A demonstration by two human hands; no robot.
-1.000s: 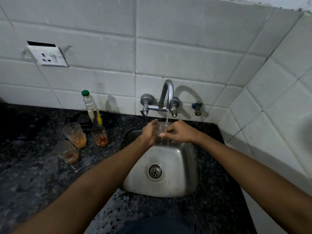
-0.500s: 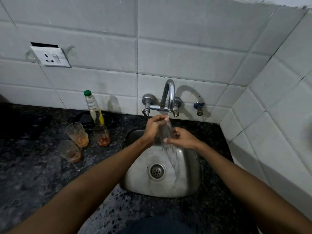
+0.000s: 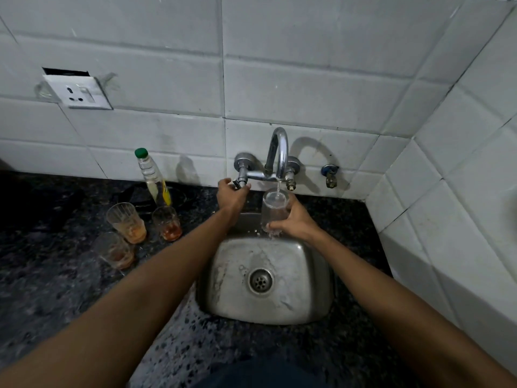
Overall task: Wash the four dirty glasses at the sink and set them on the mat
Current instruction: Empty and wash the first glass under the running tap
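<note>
The clear glass [image 3: 275,210] stood upright under the spout of the wall tap [image 3: 277,152], at twelve o'clock above the steel sink [image 3: 265,301], with a thin stream falling into its mouth and water spilling from its base. Half a second before it had been tipped between both hands, pouring out into the basin — now only the right hand [image 3: 296,219] carried it, grip wrapped round the lower wall, fingers curled at the base. The left hand [image 3: 233,196] had let go and moved to ten o'clock of the glass, its grip closed on the left tap handle [image 3: 240,182], thumb and fingers pinching it.

That shift read as a final rinse, with the water about to be adjusted or shut off; which way the handle would turn could not be told. One glass was therefore close to done and none yet put down.

The three dirty glasses [image 3: 127,222] with orange residue stood together on the dark speckled surface [image 3: 56,275] at nine o'clock of the sink, untouched, beside a green-capped bottle [image 3: 152,177]. The dark patch behind that bottle might have been the mat — too dim to say. A wall socket [image 3: 81,92] sat high at ten o'clock.
</note>
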